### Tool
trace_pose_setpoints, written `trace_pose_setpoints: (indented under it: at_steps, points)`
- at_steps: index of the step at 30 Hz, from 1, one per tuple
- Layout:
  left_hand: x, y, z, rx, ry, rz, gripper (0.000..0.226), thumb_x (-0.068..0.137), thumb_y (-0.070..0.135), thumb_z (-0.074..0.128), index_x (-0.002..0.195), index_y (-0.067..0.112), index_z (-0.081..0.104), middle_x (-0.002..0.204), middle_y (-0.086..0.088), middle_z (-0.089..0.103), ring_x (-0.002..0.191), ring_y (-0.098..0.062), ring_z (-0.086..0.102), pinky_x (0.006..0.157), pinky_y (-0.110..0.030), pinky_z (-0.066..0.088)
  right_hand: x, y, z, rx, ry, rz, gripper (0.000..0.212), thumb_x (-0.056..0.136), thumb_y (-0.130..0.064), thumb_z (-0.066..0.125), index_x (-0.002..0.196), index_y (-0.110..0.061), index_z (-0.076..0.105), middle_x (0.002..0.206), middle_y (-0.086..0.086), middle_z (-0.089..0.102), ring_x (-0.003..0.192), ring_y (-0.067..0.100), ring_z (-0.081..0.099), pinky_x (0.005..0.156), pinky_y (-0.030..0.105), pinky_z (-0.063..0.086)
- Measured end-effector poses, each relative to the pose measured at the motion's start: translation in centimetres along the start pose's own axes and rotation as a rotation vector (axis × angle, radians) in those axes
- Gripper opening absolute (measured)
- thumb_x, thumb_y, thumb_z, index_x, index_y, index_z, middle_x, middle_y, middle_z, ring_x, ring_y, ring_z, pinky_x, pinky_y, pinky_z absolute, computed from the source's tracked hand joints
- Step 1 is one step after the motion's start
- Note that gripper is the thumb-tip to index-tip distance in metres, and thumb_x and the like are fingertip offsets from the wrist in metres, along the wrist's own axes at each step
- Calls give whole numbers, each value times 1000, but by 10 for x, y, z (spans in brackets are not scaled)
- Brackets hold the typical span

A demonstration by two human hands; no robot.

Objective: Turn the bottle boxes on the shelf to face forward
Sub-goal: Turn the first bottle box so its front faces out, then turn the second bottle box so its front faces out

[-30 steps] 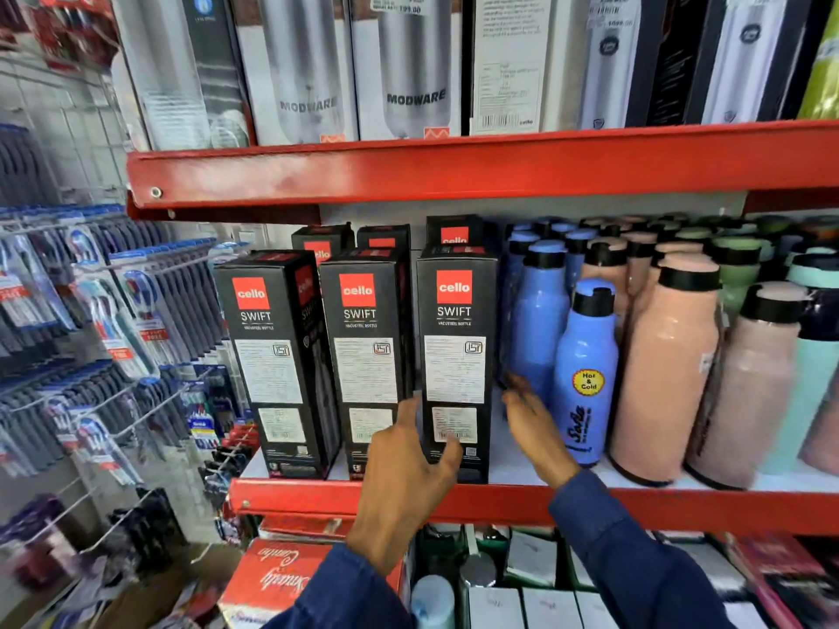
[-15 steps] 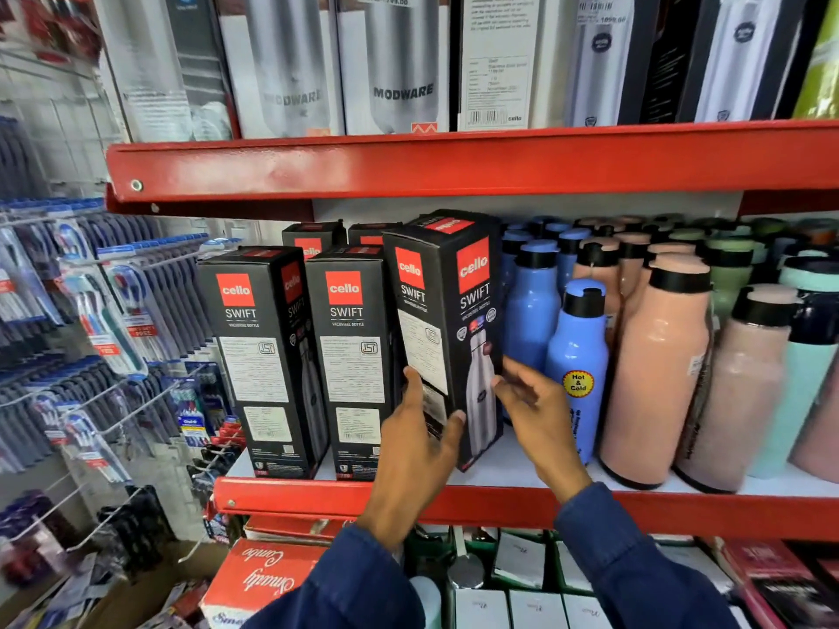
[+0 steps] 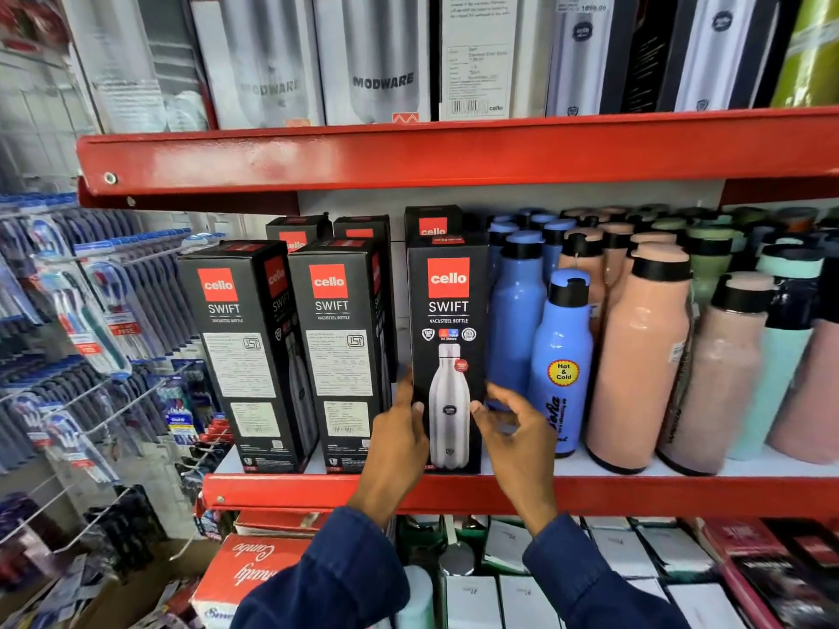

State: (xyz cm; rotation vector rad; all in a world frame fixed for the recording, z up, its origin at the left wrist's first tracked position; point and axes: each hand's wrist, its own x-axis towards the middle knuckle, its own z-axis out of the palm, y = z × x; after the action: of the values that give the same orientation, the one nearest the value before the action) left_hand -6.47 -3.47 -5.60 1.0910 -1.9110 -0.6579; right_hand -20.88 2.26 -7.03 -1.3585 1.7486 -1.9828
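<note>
Three black "cello SWIFT" bottle boxes stand in a row on the red shelf [image 3: 635,494]. The left box [image 3: 240,356] and the middle box [image 3: 338,351] show their white text panels. The right box [image 3: 447,311] stands upright with its bottle picture facing me. My left hand [image 3: 399,442] grips its lower left edge, thumb on the front. My right hand [image 3: 513,438] is at its lower right edge, thumb tip on the front and fingers curled beside it. More cello boxes [image 3: 433,222] stand in a second row behind.
Blue bottles [image 3: 560,356] and peach bottles [image 3: 640,356] crowd the shelf right beside the right box. The red upper shelf [image 3: 454,147] carries tall steel-bottle boxes. Toothbrush packs hang on wire racks [image 3: 91,311] at the left. More boxed goods lie below.
Both hands lifted the right box, turned it from its text panel through an angled position, and set it down upright with the bottle picture facing forward.
</note>
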Motion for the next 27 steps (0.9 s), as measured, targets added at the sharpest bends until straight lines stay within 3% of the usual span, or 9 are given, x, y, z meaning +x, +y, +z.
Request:
trace_pose_setpoints:
  at_steps: [7, 9, 10, 12, 14, 16, 21, 24, 27]
  points:
    - [-8, 3, -6, -8, -18, 8, 45, 104, 11, 41, 149, 11, 39, 54, 1, 54, 41, -9, 48, 40, -18, 32, -5, -2, -5, 17, -42, 3, 34, 83, -15, 73, 116, -17, 68, 106, -2, 74, 86, -6, 67, 71, 0, 46]
    - [-16, 6, -14, 2, -31, 29, 50, 103, 11, 42, 153, 11, 36, 69, -8, 69, 51, -22, 59, 49, -22, 40, -8, -5, -7, 41, -23, 28, 34, 83, -16, 73, 116, -19, 67, 108, -2, 73, 88, 2, 69, 71, 3, 49]
    - [-23, 7, -19, 1, -24, 38, 51, 103, 12, 45, 153, 11, 37, 91, -12, 78, 66, -27, 69, 57, -20, 45, -11, -8, -8, 53, 9, 37, 33, 83, -16, 73, 115, -21, 67, 109, -1, 73, 89, 7, 70, 71, 7, 51]
    - [-39, 7, -34, -3, 45, 75, 49, 99, 17, 54, 148, 15, 48, 120, 1, 75, 91, -3, 73, 72, 1, 44, -19, -16, -8, 55, 134, -2, 28, 84, -11, 70, 108, -25, 67, 105, 0, 72, 86, 12, 69, 73, 21, 57]
    - [-52, 1, -52, 23, 185, 119, 40, 95, 28, 60, 135, 22, 61, 114, 17, 73, 85, 14, 68, 70, 5, 45, -31, -28, -5, 45, 250, -112, 26, 84, -8, 65, 99, -28, 67, 97, -2, 72, 84, 14, 69, 76, 28, 57]
    - [-58, -7, -70, 41, 328, 88, 40, 93, 31, 62, 132, 23, 63, 114, 9, 75, 81, 5, 69, 70, 1, 49, -42, -40, 3, 61, 197, -190, 25, 87, -10, 57, 97, -30, 68, 95, -7, 73, 88, 12, 69, 78, 24, 55]
    - [-51, -17, -86, 114, 347, -19, 63, 93, 22, 65, 149, 4, 42, 146, -16, 57, 132, -28, 56, 111, -39, 45, -65, -59, 55, -14, -323, -118, 41, 101, -19, 37, 140, -26, 48, 140, -9, 57, 129, -6, 48, 106, 10, 36]
    - [-45, -21, -85, 117, 251, -83, 68, 96, 25, 61, 153, 1, 32, 158, -16, 42, 146, -30, 40, 121, -39, 32, -60, -62, 81, -50, -397, -11, 48, 102, -19, 33, 151, -22, 29, 155, -6, 37, 139, -3, 33, 109, 3, 22]
    - [-39, -26, -90, 11, 214, -110, 60, 95, 24, 62, 149, 9, 40, 149, -3, 51, 141, -25, 47, 117, -33, 35, -52, -64, 93, -6, -382, 48, 49, 102, -13, 32, 150, -19, 30, 155, -1, 39, 137, 0, 36, 104, 0, 23]
